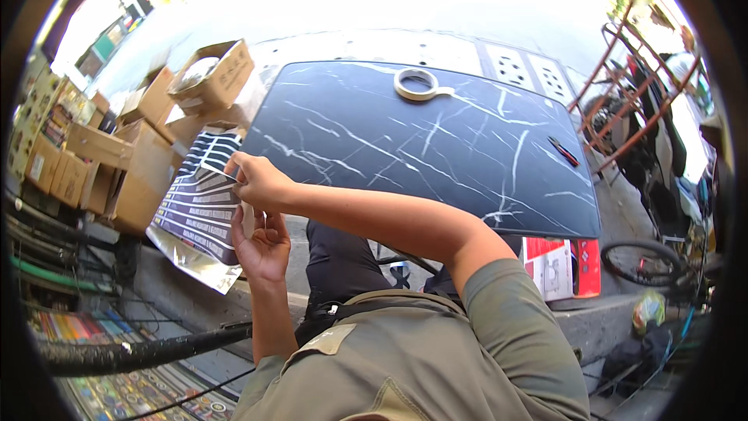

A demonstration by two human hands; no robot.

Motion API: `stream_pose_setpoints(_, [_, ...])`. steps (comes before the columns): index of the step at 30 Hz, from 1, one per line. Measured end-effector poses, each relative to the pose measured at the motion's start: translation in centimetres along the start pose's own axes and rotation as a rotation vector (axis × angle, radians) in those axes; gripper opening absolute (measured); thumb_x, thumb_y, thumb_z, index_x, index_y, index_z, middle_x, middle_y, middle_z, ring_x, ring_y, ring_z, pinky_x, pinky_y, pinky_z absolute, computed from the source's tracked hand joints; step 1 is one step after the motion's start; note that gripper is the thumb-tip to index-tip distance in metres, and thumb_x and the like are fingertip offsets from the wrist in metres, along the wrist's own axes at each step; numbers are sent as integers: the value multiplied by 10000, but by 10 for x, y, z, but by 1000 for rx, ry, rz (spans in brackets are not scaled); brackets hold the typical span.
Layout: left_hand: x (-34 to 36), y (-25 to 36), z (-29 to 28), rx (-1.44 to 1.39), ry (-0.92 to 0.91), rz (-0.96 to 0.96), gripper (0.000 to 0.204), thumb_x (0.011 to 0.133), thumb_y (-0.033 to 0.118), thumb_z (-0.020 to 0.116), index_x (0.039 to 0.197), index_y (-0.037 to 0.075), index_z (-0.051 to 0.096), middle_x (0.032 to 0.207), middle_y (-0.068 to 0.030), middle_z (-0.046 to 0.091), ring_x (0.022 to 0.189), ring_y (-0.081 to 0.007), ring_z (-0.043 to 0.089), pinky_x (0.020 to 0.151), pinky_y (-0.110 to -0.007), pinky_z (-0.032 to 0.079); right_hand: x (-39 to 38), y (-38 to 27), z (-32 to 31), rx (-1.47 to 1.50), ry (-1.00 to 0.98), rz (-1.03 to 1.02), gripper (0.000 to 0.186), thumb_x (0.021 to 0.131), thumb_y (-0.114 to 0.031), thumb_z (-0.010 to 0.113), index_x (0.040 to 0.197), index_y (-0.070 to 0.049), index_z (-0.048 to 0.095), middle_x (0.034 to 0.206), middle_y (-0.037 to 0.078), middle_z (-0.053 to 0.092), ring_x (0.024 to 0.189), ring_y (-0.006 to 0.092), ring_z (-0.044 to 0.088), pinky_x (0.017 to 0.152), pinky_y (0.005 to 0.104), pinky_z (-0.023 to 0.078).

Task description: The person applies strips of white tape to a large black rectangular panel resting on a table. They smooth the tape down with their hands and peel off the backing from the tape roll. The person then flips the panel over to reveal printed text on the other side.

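Observation:
A fanned stack of dark purple printed packets (201,210) with white stripes lies left of the table, its silvery ends toward me. My right hand (261,182) reaches across my body with fingers closed in a pinch at the stack's upper right edge, on what looks like the top packet. Just below it, my left hand (265,252) is palm up, fingers apart and slightly bent, its thumb beside the stack's right edge. A roll of cream tape (405,94) with a loose end rests on the dark marble-patterned table (374,140).
A small red-and-black hand tool (563,151) lies at the table's right side. Cardboard boxes (212,82) crowd the left. A reddish metal frame (623,101) and a wheel (643,263) stand at right. A red-and-white box (549,265) is below the table's near right corner.

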State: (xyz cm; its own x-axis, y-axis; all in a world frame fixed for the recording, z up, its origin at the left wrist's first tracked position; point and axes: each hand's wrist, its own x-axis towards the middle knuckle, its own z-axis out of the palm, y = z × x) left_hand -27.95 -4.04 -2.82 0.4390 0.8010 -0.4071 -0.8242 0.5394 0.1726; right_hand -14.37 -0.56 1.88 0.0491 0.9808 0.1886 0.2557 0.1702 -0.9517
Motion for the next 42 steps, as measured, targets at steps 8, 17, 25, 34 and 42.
stream_pose_setpoints(8, [-67, -6, 39, 834, -1206, 319, 264, 871, 141, 804, 1017, -2, 637, 878, -166, 676, 780, -296, 696, 719, -474, 628, -124, -9, -231, 85, 240, -15, 336, 931, -75, 738, 1231, 18, 619, 1116, 164, 734, 959, 170, 704, 891, 324, 565])
stream_pose_setpoints(17, [24, -35, 77, 2536, -602, 625, 727, 941, 614, 615, 1523, 187, 522, 1652, -115, 373, 1575, -346, 217, 1249, -651, -21, -433, -10, -413, -40, 681, 511, 601, 808, -114, 872, 1321, 34, 594, 1182, 102, 718, 1052, 169, 684, 969, 324, 528])
stream_pose_setpoints(25, [29, -116, 90, 2576, -926, 386, 741, 1003, 573, 555, 1597, 158, 400, 1684, -208, 255, 1583, -408, 137, 1212, -699, 12, -528, 3, -468, -945, 1193, 701, 539, 853, -128, 810, 1344, -73, 595, 1206, 154, 680, 1065, 241, 674, 889, 377, 552])
stream_pose_setpoints(34, [-2, -169, 79, 2607, -1084, 444, 783, 1023, 593, 495, 1620, 113, 334, 1671, -283, 222, 1559, -488, 142, 1169, -752, 93, -378, 62, -448, -1244, 686, 527, 327, 944, -305, 710, 1229, -145, 731, 1271, 105, 681, 1219, 279, 631, 1029, 440, 467])
stream_pose_setpoints(42, [-20, -180, 69, 2582, -1194, 500, 831, 991, 657, 497, 1609, 118, 362, 1656, -286, 264, 1563, -458, 170, 1204, -687, 104, -309, 100, -466, -993, 672, 337, 221, 892, 10, 650, 1071, -69, 752, 1016, 142, 660, 903, 275, 664, 807, 376, 539])
